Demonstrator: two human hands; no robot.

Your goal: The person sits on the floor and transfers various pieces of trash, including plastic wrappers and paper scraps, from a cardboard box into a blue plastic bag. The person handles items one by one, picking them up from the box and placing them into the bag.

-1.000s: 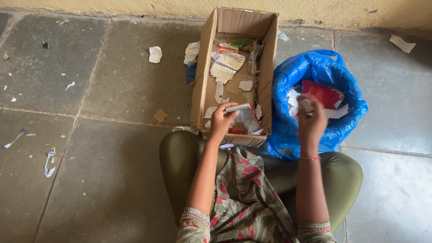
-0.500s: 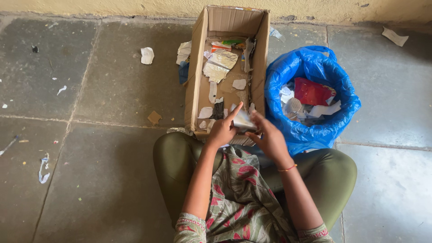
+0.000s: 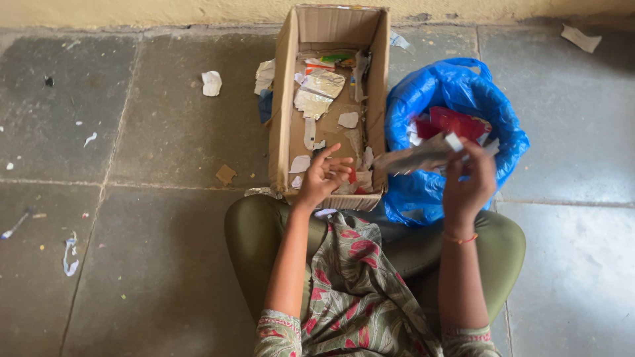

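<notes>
I sit cross-legged on a stone floor. In front of me stands an open cardboard box (image 3: pixel 282 106) with several paper and foil scraps inside. My left hand (image 3: pixel 323 177) hovers over the box's near end, fingers spread, holding nothing. My right hand (image 3: pixel 468 182) is raised over a blue plastic bag (image 3: pixel 436 92) and pinches a crumpled silvery wrapper (image 3: pixel 417 157) that stretches left towards the box. The bag holds a red packet (image 3: pixel 453 121) and white paper scraps.
A yellow wall runs along the top. Paper bits litter the floor: a white scrap (image 3: pixel 211 82) left of the box, a brown card piece (image 3: pixel 225 174), a white scrap (image 3: pixel 581 38) at top right, small litter (image 3: pixel 69 254) far left.
My right hand took the silvery wrapper from my left hand at the box and carried it right, over the blue bag. My left hand let go and opened over the box.
</notes>
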